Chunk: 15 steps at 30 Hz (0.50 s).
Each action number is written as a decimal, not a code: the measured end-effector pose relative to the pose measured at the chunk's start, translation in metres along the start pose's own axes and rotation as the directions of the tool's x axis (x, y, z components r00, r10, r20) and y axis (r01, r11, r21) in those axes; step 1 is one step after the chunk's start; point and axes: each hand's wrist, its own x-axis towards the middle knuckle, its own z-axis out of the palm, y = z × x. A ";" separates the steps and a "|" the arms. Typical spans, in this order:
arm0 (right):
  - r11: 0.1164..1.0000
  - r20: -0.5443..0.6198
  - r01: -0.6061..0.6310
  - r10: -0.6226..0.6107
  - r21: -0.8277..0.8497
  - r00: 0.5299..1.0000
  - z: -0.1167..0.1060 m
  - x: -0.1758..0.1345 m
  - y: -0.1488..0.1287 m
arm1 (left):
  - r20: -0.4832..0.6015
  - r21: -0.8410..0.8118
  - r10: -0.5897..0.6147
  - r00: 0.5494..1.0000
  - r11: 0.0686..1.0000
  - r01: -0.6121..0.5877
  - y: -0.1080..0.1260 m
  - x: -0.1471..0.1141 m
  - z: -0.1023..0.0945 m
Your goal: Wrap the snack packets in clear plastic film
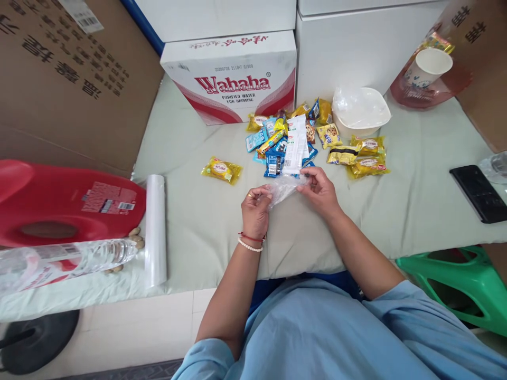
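Note:
A crumpled clear plastic bag (pixel 285 189) is stretched between my hands above the front part of the cloth-covered table. My left hand (pixel 255 211) pinches its left end, and my right hand (pixel 320 192) pinches its right end. Just beyond the bag lies a pile of wrapped snacks (pixel 273 162) in blue, yellow and brown packets. Long white packets (pixel 294 145) rest on top of that pile. To the left, one yellow-wrapped cake (pixel 222 170) lies by itself. More yellow packets (pixel 368 166) sit to the right of the pile.
A Wahaha water carton (pixel 237 79) stands behind the snacks. Beside it is a white bowl (pixel 360 124) with clear plastic in it. At left are a red jug (pixel 71 203), a plastic bottle (pixel 71 264) and a plastic roll (pixel 156 232). A phone (pixel 479 192) lies at right, near a green stool (pixel 459 285).

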 end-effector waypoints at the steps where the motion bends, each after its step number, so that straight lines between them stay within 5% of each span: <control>1: 0.998 -0.023 0.045 -0.046 -0.041 0.999 0.000 0.000 0.001 | 0.022 -0.005 -0.002 1.000 1.000 0.002 0.002 -0.001 0.000; 8: 0.989 -0.018 0.043 -0.041 0.144 0.999 0.001 0.001 -0.001 | 0.072 -0.126 -0.049 0.996 0.990 0.058 0.014 -0.004 -0.001; 11: 0.987 0.021 0.027 -0.031 0.160 0.999 0.001 0.000 -0.002 | 0.089 0.037 -0.100 0.991 0.995 0.097 0.017 -0.006 0.002; 15: 0.990 0.053 0.061 -0.068 0.126 0.996 0.000 0.000 0.000 | 0.192 0.323 0.020 0.981 0.943 -0.083 0.021 -0.012 0.007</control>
